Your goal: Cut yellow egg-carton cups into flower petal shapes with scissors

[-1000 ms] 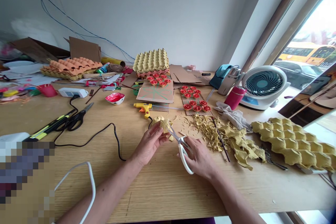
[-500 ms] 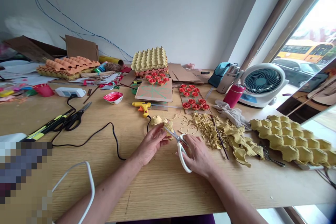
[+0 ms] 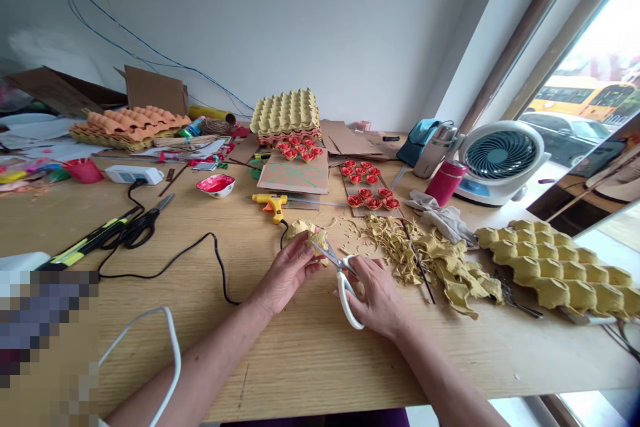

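My left hand [image 3: 290,270] pinches a small yellow egg-carton cup [image 3: 318,238] between thumb and fingers. My right hand [image 3: 376,295] is wrapped round white-handled scissors [image 3: 349,300], whose blades are at the cup, close to my left fingertips. Just behind the cup lie more yellow carton pieces [image 3: 299,227], partly hidden by my left hand. A heap of yellow carton scraps [image 3: 395,247] spreads to the right of the scissors. Beyond my hands rests a yellow glue gun [image 3: 273,205].
Red paper roses [image 3: 370,203] stand on cardboard. A yellow egg tray [image 3: 555,267] and fan [image 3: 501,157] are at right, near a red can [image 3: 447,183]. Black scissors [image 3: 143,228] and a red-lined bowl [image 3: 216,185] lie left. Egg trays [image 3: 285,113] are stacked at the back.
The scissor blades and the cup have shifted very slightly against each other. Both hands keep their hold in nearly the same place.
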`<state>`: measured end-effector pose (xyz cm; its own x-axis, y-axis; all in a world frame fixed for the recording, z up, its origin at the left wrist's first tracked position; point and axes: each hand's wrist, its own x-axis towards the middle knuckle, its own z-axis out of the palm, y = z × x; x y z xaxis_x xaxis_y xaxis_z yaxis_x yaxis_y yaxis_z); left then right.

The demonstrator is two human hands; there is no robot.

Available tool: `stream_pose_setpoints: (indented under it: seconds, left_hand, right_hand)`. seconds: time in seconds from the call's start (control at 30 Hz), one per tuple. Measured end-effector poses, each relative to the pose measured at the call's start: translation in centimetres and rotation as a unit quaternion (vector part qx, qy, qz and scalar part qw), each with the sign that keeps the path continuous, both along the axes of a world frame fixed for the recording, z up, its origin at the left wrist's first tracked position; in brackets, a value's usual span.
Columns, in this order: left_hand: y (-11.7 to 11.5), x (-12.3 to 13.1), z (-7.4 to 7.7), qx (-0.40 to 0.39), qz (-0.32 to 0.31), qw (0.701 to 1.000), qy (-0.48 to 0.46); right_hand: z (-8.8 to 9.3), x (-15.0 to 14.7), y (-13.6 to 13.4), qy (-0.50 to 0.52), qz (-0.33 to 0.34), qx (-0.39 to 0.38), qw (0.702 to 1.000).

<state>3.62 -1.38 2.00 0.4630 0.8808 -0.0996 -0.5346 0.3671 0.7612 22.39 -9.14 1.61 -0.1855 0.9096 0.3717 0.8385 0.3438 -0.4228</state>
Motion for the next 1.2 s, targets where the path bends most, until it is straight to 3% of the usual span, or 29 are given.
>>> stream_pose_setpoints:
  seconds: [0.3, 0.63, 1.2]
  left_hand:
    - [0.06, -0.13, -0.19, 0.039, -0.021, 0.998, 0.035]
    - [0.27, -0.13, -0.28, 0.013, -0.041, 0.999, 0.028]
    - [0.48, -0.53, 0.03, 0.11, -0.043, 0.99, 0.08]
  right_hand:
    - [0.2, 0.05, -0.16, -0.008, 0.0, -0.01, 1.0]
    - [0.09, 0.02, -0.22, -0.028, 0.007, 0.002, 1.0]
    - [-0.26, 0.08, -0.11, -0.002, 0.049, 0.004, 0.999]
